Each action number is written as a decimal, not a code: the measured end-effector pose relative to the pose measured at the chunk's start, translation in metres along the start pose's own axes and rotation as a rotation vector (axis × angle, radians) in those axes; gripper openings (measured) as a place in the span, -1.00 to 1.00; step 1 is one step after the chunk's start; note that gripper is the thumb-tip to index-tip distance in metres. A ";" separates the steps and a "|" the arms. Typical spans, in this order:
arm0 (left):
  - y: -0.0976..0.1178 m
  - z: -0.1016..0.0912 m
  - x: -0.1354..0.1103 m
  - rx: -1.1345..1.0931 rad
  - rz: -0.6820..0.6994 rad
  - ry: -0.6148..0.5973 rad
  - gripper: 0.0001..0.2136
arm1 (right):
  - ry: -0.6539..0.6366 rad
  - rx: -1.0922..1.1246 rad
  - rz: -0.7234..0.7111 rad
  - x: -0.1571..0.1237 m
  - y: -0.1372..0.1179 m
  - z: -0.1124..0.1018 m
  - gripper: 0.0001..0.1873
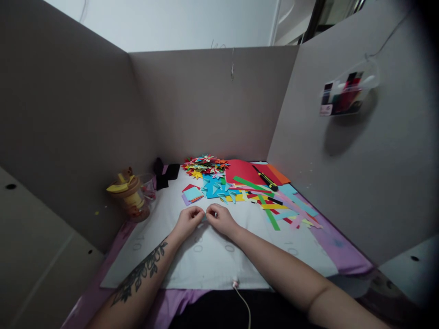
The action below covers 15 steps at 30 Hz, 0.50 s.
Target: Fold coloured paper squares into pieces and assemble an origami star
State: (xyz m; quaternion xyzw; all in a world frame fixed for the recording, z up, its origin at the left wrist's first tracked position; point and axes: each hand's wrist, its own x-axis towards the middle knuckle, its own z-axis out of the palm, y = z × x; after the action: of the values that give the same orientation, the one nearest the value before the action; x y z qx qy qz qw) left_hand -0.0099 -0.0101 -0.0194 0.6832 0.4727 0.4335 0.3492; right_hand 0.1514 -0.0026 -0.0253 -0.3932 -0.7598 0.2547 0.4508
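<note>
My left hand [190,220] and my right hand [220,219] meet over the white mat [206,260], fingertips pinched together on a small light-blue paper piece [205,217] between them. Both hands are closed on it. Just beyond the hands lie blue folded paper pieces [214,188] and small paper squares [192,194]. Farther back sits a pile of multicoloured folded paper stars [205,165].
Coloured paper strips [274,205] and red and orange sheets [247,171] cover the right side, with a yellow-black utility knife [265,178] on them. A yellow-lidded cup [129,194] stands at left, a black object [164,174] behind it. Cardboard walls [212,105] enclose the desk.
</note>
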 end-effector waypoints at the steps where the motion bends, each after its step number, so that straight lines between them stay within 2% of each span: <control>1: 0.001 0.000 0.000 0.016 0.022 -0.017 -0.82 | -0.001 0.001 0.004 0.000 -0.001 0.001 -0.89; 5: 0.005 -0.002 -0.002 0.053 0.068 -0.022 -0.83 | -0.017 0.014 0.021 0.001 -0.003 0.001 -0.90; 11: 0.008 -0.004 0.001 -0.050 0.016 0.129 -0.84 | 0.022 0.092 0.086 0.005 -0.004 -0.002 -0.89; 15: 0.007 -0.006 0.003 -0.095 -0.022 0.185 -0.84 | 0.037 0.147 0.119 0.006 -0.004 -0.006 -0.91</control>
State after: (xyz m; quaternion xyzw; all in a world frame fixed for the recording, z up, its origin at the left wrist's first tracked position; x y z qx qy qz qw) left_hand -0.0126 -0.0084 -0.0104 0.6179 0.4891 0.5128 0.3408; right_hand 0.1539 -0.0001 -0.0166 -0.4082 -0.7058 0.3288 0.4766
